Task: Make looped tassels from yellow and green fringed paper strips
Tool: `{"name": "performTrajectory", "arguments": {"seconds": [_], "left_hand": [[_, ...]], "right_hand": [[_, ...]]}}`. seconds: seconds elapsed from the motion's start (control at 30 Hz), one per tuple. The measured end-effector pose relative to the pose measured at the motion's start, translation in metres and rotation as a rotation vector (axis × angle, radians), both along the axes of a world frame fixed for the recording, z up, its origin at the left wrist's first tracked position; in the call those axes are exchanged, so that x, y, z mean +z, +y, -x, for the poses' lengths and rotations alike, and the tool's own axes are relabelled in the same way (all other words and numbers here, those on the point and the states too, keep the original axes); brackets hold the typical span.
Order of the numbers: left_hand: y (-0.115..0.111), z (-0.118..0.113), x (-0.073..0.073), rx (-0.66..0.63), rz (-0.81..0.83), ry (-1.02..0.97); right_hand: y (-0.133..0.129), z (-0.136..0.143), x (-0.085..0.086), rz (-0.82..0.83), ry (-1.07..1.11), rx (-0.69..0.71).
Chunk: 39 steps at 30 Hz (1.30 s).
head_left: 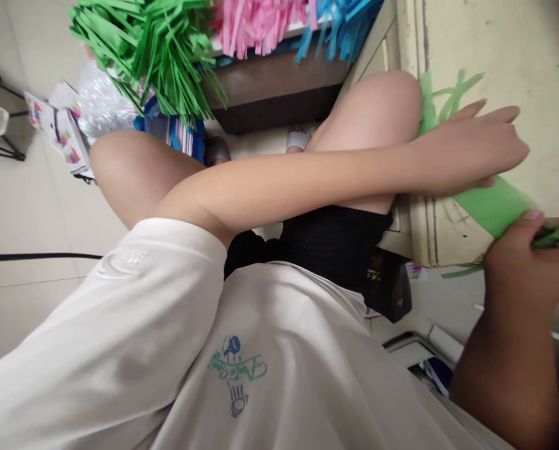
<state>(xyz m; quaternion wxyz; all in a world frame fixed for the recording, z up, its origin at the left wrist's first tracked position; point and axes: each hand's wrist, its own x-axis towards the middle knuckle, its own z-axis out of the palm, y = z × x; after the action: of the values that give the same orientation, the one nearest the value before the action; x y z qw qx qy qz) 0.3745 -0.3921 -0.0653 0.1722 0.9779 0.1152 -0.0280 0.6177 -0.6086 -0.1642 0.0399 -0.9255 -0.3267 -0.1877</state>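
Observation:
A sheet of green material (494,203) lies across the corner of the cream table, its fringed strips fanning out past my left hand (471,147). That hand rests palm down over the green material, with its fingers apart. At the right edge of the view, my right hand (532,250) is closed round the rolled or bunched end of the same material, thumb on top. A thin green strip hangs at the table's lower edge.
The cream table (518,50) fills the upper right. Green fringe (152,50), pink fringe (260,25) and blue fringe (338,28) lie on a box at the top. Clear plastic (105,103) is left of my knees. A black box (386,284) sits below the table.

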Motion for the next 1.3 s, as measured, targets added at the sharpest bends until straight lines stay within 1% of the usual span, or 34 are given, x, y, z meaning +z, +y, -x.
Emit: {"name": "performTrajectory", "arguments": {"seconds": [0.07,0.13,0.17,0.23,0.27,0.33,0.43,0.53,0.6,0.7,0.8,0.87,1.0,1.3], "left_hand": [[0.0,0.0,-0.003,-0.004,0.017,-0.007],[-0.002,0.003,-0.002,0.011,0.029,-0.042],[-0.005,0.006,-0.001,0.015,0.035,-0.064],[-0.01,0.012,-0.001,0.027,0.042,-0.113],[-0.011,0.016,-0.002,0.011,0.037,-0.137],[-0.009,0.021,-0.007,0.033,0.055,-0.143],[0.0,0.023,-0.013,0.004,0.105,-0.192],[0.004,0.025,-0.012,-0.012,0.142,-0.195],[0.003,0.026,-0.01,-0.001,0.138,-0.176],[0.001,0.028,-0.009,0.02,0.086,-0.16],[0.001,0.03,-0.014,0.028,0.037,-0.177],[0.001,0.029,-0.018,0.062,0.019,-0.211],[0.0,0.026,-0.025,0.158,-0.015,-0.274],[0.005,0.016,-0.036,0.176,-0.034,-0.267]], "right_hand": [[0.01,0.011,0.01,0.029,0.058,-0.103],[0.017,0.026,0.026,0.044,0.126,-0.177],[0.018,0.035,0.036,0.048,0.16,-0.162],[0.013,0.052,0.051,0.077,0.274,-0.005],[0.009,0.059,0.055,0.081,0.287,0.052],[-0.001,0.068,0.057,0.09,0.286,0.118],[-0.011,0.074,0.054,0.105,0.283,0.154],[-0.013,0.08,0.055,0.121,0.309,0.169],[-0.01,0.083,0.061,0.139,0.339,0.189],[-0.004,0.087,0.071,0.176,0.381,0.212],[0.002,0.087,0.08,0.208,0.405,0.224],[0.005,0.086,0.084,0.229,0.421,0.234],[0.011,0.085,0.088,0.266,0.444,0.235],[0.02,0.085,0.091,0.322,0.459,0.206]]}}
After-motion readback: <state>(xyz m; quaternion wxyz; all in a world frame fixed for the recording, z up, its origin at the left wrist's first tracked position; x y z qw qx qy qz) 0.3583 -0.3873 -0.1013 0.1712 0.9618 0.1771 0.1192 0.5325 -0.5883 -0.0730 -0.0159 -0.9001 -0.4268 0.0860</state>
